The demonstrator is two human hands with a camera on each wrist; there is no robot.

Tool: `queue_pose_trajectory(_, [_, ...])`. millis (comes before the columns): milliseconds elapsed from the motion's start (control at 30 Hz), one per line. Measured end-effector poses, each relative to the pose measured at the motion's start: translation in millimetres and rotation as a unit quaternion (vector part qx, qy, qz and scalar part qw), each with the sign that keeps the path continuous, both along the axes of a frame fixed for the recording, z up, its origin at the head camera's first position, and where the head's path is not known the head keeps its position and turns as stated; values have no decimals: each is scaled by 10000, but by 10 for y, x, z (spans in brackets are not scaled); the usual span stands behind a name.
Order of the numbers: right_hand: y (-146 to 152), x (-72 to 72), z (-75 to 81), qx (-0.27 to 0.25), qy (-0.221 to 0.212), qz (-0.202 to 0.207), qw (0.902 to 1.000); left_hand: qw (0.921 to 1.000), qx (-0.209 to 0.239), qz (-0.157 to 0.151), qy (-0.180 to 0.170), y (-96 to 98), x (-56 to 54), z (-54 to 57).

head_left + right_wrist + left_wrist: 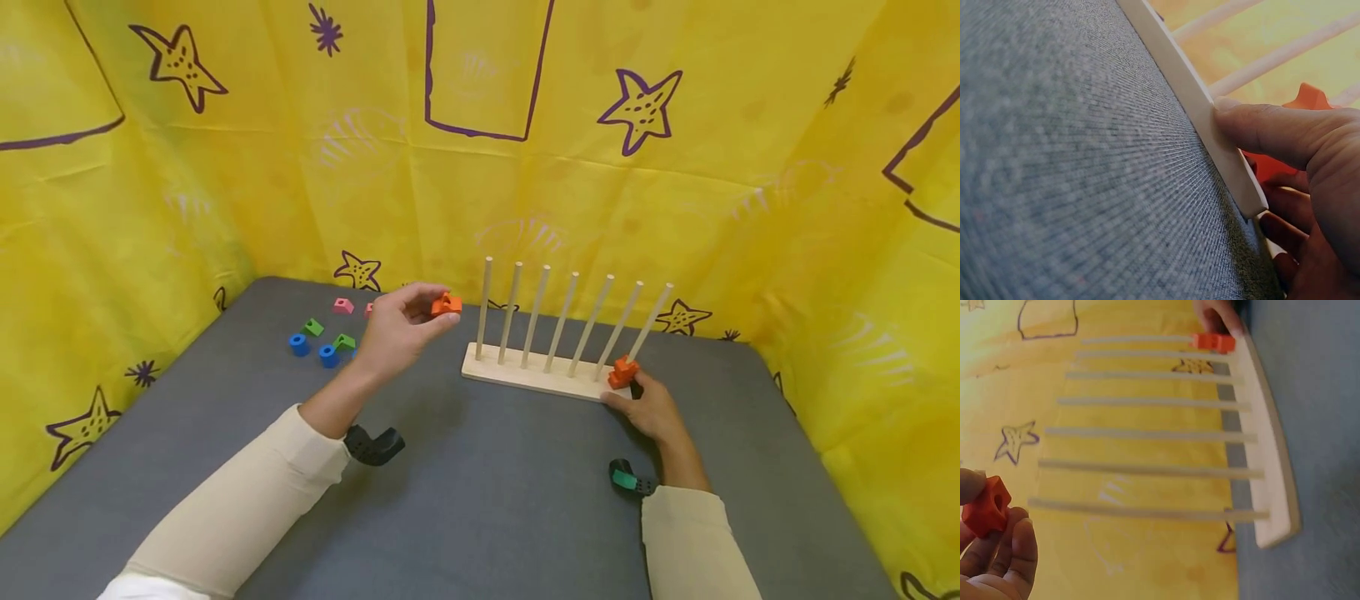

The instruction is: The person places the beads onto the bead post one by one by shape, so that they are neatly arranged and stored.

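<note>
My left hand (399, 332) holds an orange block (447, 305) in the air, left of the wooden peg rack (536, 377). In the left wrist view, thumb and fingers pinch this block (986, 509), and a round hole shows in its side. Several upright pegs stand in a row along the rack. Orange blocks (622, 372) are stacked low on the rightmost peg. At that end, my right hand (652, 408) grips the rack's base, its thumb along the front edge (1225, 134) and its fingers curled behind. The thumb partly covers the orange blocks in the right wrist view.
Left of the rack, blue cylinders (299, 345), green notched blocks (312, 327) and pink blocks (342, 306) lie on the grey table (480, 500); my left hand and forearm hide some of them. A yellow patterned cloth (480, 192) hangs around the table's back and sides.
</note>
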State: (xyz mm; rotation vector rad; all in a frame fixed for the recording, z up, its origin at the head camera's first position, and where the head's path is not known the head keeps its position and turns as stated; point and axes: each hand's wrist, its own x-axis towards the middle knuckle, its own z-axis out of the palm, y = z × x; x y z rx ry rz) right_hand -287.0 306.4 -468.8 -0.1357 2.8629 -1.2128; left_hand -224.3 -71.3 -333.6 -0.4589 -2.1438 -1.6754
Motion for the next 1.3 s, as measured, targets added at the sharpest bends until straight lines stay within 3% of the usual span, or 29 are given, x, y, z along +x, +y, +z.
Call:
queue_pose_trajectory(433, [-24,-32,72,-29,-88,-18,10000,9969,222,-741,-112,575,-348,385])
queue_pose_trajectory(600, [-42,1,68,-84,-79,-18,9999,9943,236,-1039,48,771,-388,511])
queue_pose_trajectory(767, [-28,18,20,-263,-110,6,9996,9923,224,-1216,-16,963,-409,613])
queue_pose_trajectory(1167, [25,15,-4,-122,25,-11,9999,9889,-126,-1344,-620,1519,-521,705])
queue_pose_trajectory(1300, [11,9,-11,-98,80,5,9999,9880,-180,-1256,-876,1704,-542,715])
